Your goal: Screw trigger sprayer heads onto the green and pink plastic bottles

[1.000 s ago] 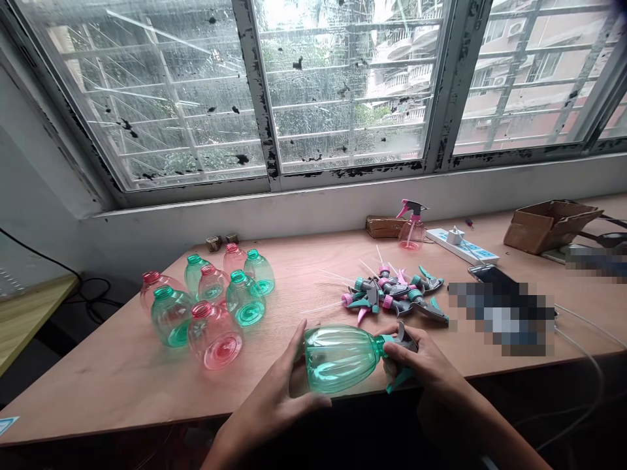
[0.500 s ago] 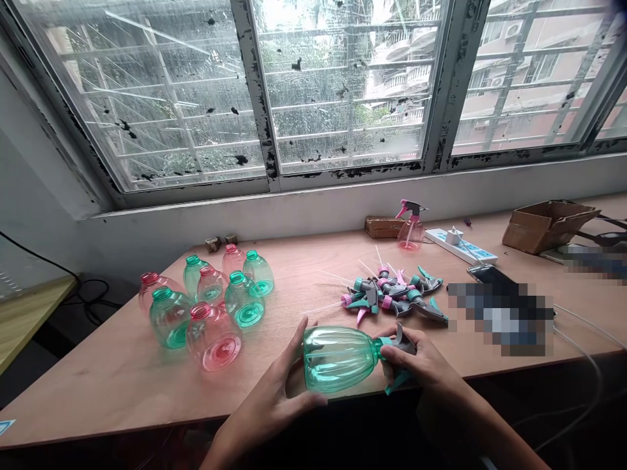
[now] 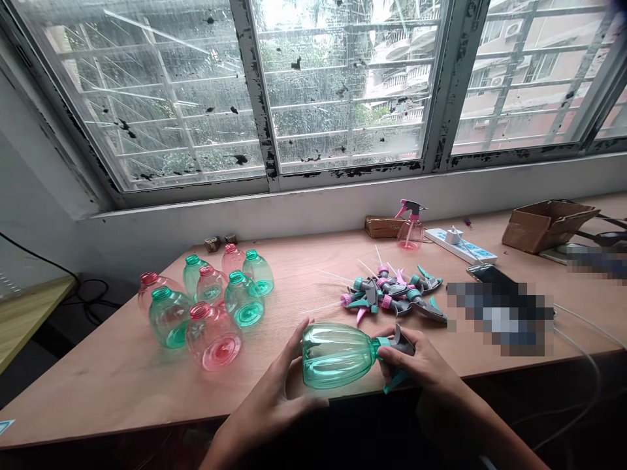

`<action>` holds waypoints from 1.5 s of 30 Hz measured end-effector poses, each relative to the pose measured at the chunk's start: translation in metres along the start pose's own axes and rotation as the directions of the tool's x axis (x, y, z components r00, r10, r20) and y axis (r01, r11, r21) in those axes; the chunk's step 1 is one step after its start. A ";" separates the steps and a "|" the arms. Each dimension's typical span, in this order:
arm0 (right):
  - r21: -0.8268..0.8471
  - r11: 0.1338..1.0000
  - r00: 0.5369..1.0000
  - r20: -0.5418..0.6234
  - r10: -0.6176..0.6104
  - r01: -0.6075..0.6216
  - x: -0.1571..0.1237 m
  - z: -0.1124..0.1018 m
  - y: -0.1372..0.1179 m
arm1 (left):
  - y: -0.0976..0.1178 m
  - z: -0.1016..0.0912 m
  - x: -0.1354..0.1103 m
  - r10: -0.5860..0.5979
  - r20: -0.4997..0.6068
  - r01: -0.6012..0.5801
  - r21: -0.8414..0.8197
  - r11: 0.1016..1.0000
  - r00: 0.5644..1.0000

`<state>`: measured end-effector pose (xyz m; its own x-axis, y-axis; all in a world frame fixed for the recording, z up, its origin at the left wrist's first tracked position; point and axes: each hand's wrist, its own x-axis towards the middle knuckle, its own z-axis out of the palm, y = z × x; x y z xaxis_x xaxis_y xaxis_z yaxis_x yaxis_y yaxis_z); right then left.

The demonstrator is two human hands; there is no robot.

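The green bottle [image 3: 337, 356] has shifted slightly left and farther. The left hand [image 3: 274, 391] cups its base, fingers spread; the right hand [image 3: 416, 362] pinches the spray head [image 3: 404, 344] at the neck.

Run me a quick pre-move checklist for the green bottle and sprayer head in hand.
Left hand on green plastic bottle: ok, fingers around its body.
Right hand on teal-and-grey trigger sprayer head: ok, gripping it at the bottle's neck.
Head seated on neck: cannot tell, right fingers hide the join.
Dip tube inside bottle: cannot tell.
Loose sprayer heads apart from right hand: ok.
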<state>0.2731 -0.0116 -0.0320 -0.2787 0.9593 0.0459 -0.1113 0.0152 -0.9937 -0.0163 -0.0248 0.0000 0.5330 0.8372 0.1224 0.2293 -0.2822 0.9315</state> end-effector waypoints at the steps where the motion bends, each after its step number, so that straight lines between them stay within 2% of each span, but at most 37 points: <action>1: 0.004 1.000 1.000 0.001 0.002 -0.002 0.000 0.000 0.000 | -0.001 -0.001 0.000 -0.002 -0.003 0.002 -0.002 1.000 1.000; 19: 0.051 0.999 1.000 -0.030 0.001 0.001 -0.001 0.002 -0.001 | -0.002 -0.004 0.001 0.004 0.030 -0.001 -0.102 0.995 1.000; 32: 0.057 0.998 1.000 -0.005 0.009 -0.009 0.001 0.000 0.002 | -0.006 -0.003 0.000 0.029 0.038 -0.025 -0.121 0.992 0.999; 37: 0.061 0.998 1.000 0.005 0.021 -0.021 0.002 -0.003 0.004 | -0.009 -0.003 0.003 0.048 0.031 -0.046 -0.076 0.996 0.998; 45: 0.063 0.998 1.000 0.004 0.001 -0.001 0.000 -0.001 0.003 | -0.005 -0.005 0.000 -0.003 0.019 0.005 -0.107 0.994 1.000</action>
<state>0.2734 -0.0116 -0.0347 -0.2824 0.9582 0.0452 -0.1712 -0.0040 -0.9852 -0.0218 -0.0208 -0.0032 0.5478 0.8289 0.1130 0.1435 -0.2262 0.9635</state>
